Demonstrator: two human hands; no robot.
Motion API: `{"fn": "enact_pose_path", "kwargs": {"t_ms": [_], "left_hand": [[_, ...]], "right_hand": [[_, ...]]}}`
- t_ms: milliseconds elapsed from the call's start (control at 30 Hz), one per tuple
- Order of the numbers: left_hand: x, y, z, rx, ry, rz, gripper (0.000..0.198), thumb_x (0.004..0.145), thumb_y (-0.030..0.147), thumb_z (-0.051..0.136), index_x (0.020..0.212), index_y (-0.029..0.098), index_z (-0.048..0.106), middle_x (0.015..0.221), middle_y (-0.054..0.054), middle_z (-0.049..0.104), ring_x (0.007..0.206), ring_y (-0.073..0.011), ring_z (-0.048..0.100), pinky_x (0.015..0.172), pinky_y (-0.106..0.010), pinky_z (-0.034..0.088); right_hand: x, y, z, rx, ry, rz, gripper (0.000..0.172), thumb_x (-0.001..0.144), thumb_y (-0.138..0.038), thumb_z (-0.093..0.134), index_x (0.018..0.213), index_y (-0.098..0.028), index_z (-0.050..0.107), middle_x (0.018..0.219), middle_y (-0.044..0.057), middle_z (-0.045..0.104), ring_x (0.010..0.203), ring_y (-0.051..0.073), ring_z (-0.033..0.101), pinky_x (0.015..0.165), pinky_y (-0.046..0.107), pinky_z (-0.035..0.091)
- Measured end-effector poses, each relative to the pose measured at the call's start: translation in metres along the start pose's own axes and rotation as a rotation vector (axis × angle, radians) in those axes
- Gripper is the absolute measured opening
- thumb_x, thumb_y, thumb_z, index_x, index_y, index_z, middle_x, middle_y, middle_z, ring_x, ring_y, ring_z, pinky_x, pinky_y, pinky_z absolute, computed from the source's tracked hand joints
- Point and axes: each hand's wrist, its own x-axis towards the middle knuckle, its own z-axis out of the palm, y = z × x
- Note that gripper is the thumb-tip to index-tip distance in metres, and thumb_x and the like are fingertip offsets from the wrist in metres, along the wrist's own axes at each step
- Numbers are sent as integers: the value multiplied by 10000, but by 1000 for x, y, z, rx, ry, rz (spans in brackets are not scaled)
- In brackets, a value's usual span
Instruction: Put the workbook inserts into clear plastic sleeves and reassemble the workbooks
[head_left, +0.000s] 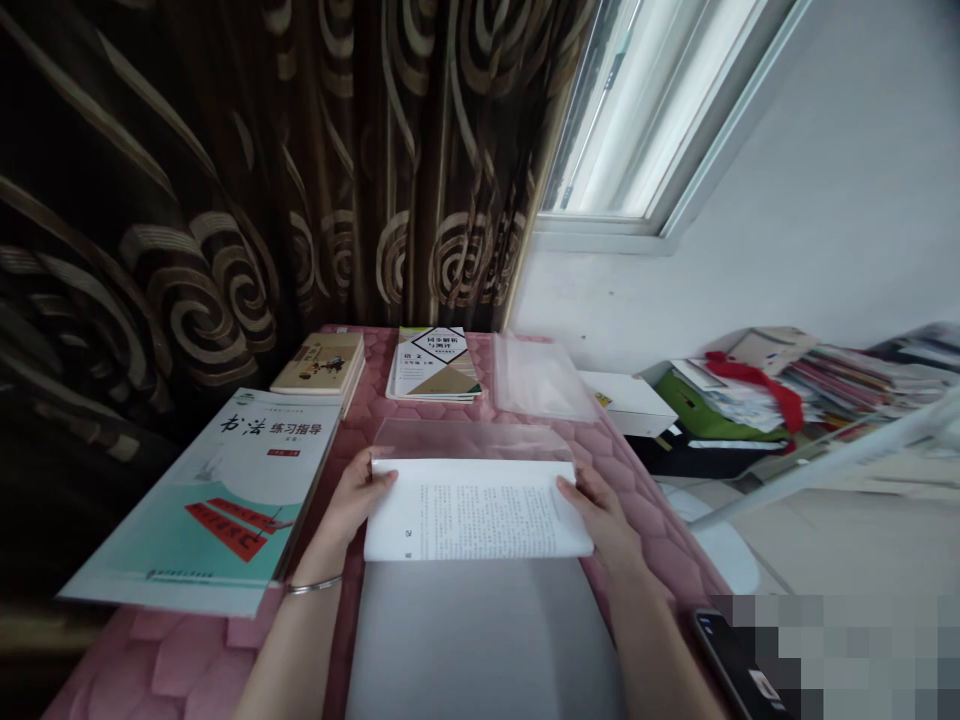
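Note:
A book lies in front of me, its white page of printed text facing up and turned sideways to me. Along its far edge sticks out a clear plastic book cover. Nearer to me spreads a smooth grey sheet; whether it belongs to the book or the cover I cannot tell. My left hand pinches the book and cover at the far left corner, thumb on the page. At the far right corner my right hand grips them likewise. The fingers beneath are partly hidden.
A stack of calligraphy workbooks lies left, with small tan books behind. Farther back are workbooks and clear plastic covers on the pink quilted cloth. A phone sits lower right; piled papers stand beyond.

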Motion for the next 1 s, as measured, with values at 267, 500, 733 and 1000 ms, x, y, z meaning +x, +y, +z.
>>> {"fn": "enact_pose_path", "kwargs": {"t_ms": [267,500,733,1000], "left_hand": [[5,-10,1,122,91,80,350,669,436,763,847,161,640,738,1,661,654,-141,579,607,-234,444],[3,-7,0,31,41,21,435,640,468,778,913,151,663,798,-28,700,693,-168,613,645,-260,478],[4,-8,2,135,146,96,403,661,476,771,885,160,658,835,-33,707,731,-170,620,663,-256,483],[2,-11,0,-56,-15,29,558,599,412,847,1032,142,620,996,-101,733,805,-219,676,730,-315,521]], "right_hand": [[0,1,2,-34,-46,-73,434,655,-514,795,936,-204,679,799,36,716,688,213,640,597,302,490],[4,13,1,-82,-6,-143,359,724,-506,735,957,-240,672,826,26,725,695,213,641,606,309,501],[6,16,5,-85,22,-160,293,734,-492,720,909,-264,663,815,13,720,703,214,640,605,306,503],[7,16,2,-21,-18,-4,354,681,-560,747,807,-243,654,695,18,671,570,212,594,514,328,469]]}}
